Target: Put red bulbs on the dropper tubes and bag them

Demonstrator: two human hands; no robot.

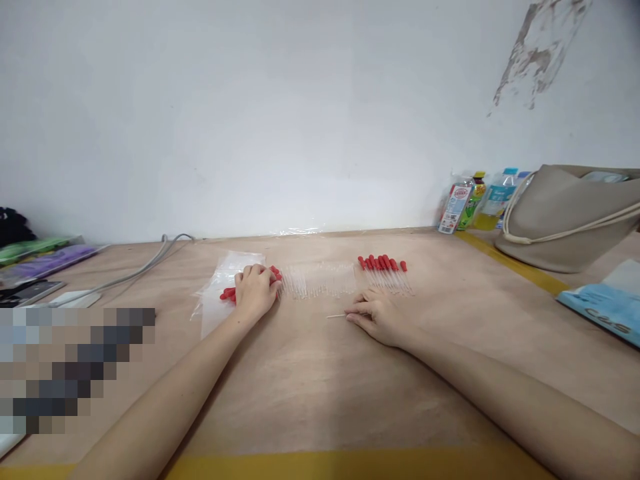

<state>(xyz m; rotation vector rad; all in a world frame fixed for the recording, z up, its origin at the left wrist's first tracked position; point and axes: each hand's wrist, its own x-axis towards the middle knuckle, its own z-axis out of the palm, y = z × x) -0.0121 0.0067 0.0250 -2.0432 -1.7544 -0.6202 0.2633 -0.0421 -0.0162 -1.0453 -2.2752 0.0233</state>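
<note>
My left hand (256, 291) lies over a pile of small red rubber bulbs (229, 294) on a clear plastic bag (215, 313). Its fingers are curled in among the bulbs, and the fingertips are partly hidden. Thumb and fingers of my right hand (377, 316) pinch a thin pale stick (336, 316) that points left, just above or on the table. Between the hands, a row of thin clear dropper tubes (320, 280) lies side by side. Beyond my right hand, several tubes with red bulbs on their far ends, the droppers (383, 263), form another row.
A beige bag (575, 217) stands at the right, beside several drink bottles (455, 207) against the wall. A blue packet (600, 307) lies nearer. At the left are a grey cable (150, 262), a phone (37, 292) and purple packaging (55, 262). Yellow tape (310, 465) edges the table.
</note>
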